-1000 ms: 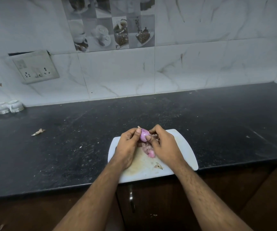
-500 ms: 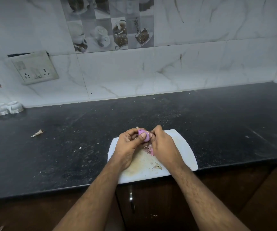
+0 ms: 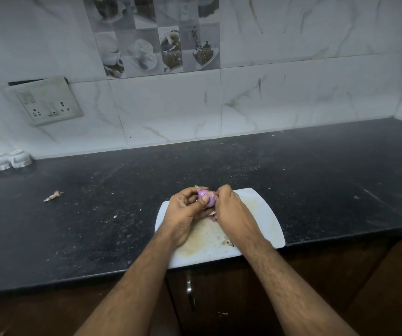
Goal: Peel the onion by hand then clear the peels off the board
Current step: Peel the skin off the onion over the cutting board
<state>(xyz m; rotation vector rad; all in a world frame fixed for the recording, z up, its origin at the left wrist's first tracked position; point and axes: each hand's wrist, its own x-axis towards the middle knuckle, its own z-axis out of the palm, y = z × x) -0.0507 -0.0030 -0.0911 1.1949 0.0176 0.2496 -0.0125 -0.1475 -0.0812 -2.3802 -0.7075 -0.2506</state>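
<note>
Onion (image 3: 206, 199), one, small and purple-pink, held above the far edge of the one white cutting board (image 3: 263, 214), lifted off it between both hands. Left hand (image 3: 186, 209) cups it from the 9 o'clock side, fingers curled round the back and the thumb (image 3: 204, 198) pressed across the near face. Right hand (image 3: 229, 212) closes in from 3 o'clock, fingertips bunched and pinching at the onion's right end; whether they hold loose skin or the bulb itself cannot be told. Both forearms come in from 6 o'clock, converging so the hands nearly touch at the onion. Peels (image 3: 213, 217): one small pinkish clump on the board directly under the hands, partly hidden by the right hand, so the pieces cannot be counted; one further brownish scrap (image 3: 227, 243) lies near the board's 6 o'clock edge, beside the right wrist. Board's middle carries a yellowish stain. Board sits at the near edge of the dark speckled surface (image 3: 98, 226), slightly overhanging it. One dry husk scrap (image 3: 53, 196) lies on the surface well off at 9 o'clock. Three small white cups (image 3: 3, 160) stand in a row at the far left against the wall. One switch-and-socket plate (image 3: 47, 103) on the marble-tiled wall at 10 o'clock. One metal cabinet handle (image 3: 189, 291) below the surface edge at 6 o'clock.
</note>
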